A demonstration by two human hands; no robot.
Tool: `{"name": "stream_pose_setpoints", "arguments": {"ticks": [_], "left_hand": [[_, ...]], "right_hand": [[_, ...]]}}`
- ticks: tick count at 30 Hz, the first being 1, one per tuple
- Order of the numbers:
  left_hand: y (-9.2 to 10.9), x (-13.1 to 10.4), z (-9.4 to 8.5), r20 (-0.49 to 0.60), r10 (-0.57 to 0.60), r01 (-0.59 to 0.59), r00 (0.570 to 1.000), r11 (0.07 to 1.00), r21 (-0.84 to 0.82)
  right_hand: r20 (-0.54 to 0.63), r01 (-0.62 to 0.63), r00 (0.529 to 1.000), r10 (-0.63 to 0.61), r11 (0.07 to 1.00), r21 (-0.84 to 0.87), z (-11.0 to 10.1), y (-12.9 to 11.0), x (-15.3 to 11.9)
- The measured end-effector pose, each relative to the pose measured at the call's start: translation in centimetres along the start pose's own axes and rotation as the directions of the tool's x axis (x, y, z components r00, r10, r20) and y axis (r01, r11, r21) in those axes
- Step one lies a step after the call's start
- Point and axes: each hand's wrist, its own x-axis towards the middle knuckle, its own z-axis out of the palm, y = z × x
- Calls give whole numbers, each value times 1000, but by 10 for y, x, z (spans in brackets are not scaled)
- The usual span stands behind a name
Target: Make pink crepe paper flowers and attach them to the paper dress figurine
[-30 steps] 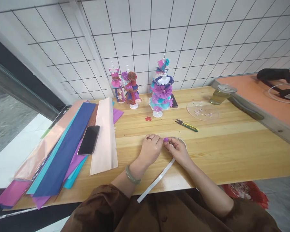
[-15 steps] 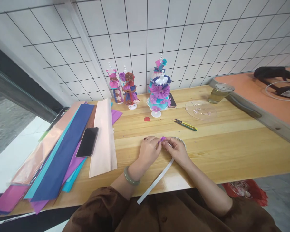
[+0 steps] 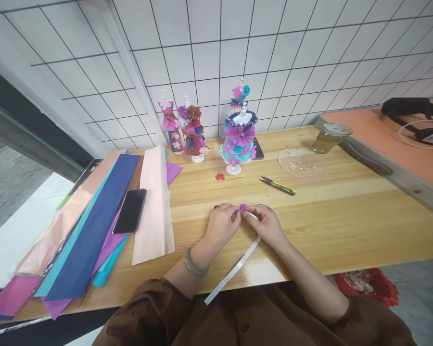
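A small piece of pleated purple paper (image 3: 243,207) is pinched between the fingertips of both hands, above the table's front half. My left hand (image 3: 222,224), with a bangle on its wrist, closes on its left side. My right hand (image 3: 267,225) grips the right side. From beneath the right hand a strip of white tape (image 3: 234,271) runs down past the table's front edge. Part of a round tape roll (image 3: 272,209) shows behind that hand; the rest is hidden. Beyond them lie thread snips (image 3: 277,185) and a red paper flower (image 3: 220,177).
Dress forms in paper dresses (image 3: 240,136) stand by the tiled wall. Coloured paper sheets (image 3: 94,226) and a phone (image 3: 130,211) lie at left. A clear plate (image 3: 301,164) with small bits and a lidded cup (image 3: 330,138) stand at back right. A red bin (image 3: 373,286) sits below.
The purple paper has shifted slightly between my fingertips, and more of it shows by the left fingers. Both hands stay in nearly the same place.
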Motion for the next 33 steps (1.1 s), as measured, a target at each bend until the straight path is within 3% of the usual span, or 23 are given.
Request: {"name": "stream_pose_setpoints", "arguments": {"ticks": [7,18,27,33], "left_hand": [[-4,0,5,33,-88,93,996,974,-205],[-7,0,10,136,-205,246,969,822,-514],[-8,1,14,204,-182,270,962,744,-612],[-7,2,13,218,-186,281,958,759,-588]], "right_hand": [[18,-39,999,39,999,17,-1,4,1],[37,-48,998,44,992,119,0,5,1],[-17,-78,997,80,990,121,-1,3,0],[-42,-81,996,84,994,77,-3,5,0]]}}
